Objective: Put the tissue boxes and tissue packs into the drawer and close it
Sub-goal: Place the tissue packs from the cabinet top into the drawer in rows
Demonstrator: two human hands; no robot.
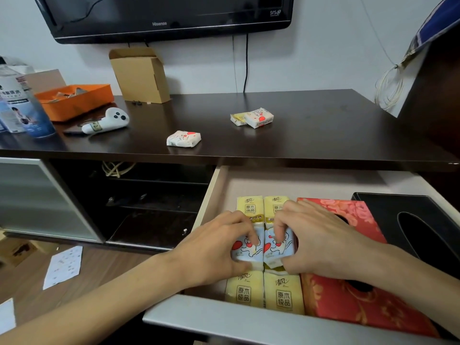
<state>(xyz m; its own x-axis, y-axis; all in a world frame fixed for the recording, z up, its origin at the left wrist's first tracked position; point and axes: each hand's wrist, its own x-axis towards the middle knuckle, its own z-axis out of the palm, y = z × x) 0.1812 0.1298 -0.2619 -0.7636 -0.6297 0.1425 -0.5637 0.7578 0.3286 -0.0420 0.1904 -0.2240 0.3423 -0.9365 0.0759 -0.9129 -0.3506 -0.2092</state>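
The drawer (pixel 214 190) stands pulled open below the dark tabletop. Inside lie several yellow tissue packs (pixel 283 292), a red flowered tissue box (pixel 358 302) and a black tissue box (pixel 423 220). My left hand (pixel 214 247) grips a white cartoon tissue pack (pixel 245 247) and my right hand (pixel 316 240) grips another cartoon pack (pixel 277 247); the two packs sit side by side on the yellow ones. On the tabletop lie one cartoon pack (pixel 183 138) and, further right, a cartoon pack (pixel 258 117) leaning on a yellow pack (pixel 237 119).
On the dark tabletop (pixel 323 130) stand an orange tray (pixel 74 100), an open cardboard box (pixel 140 74), a white controller (pixel 107 122) and bottles (pixel 22 105) at the left. A television (pixel 164 18) hangs above. An open cabinet shelf (pixel 149 195) lies left of the drawer.
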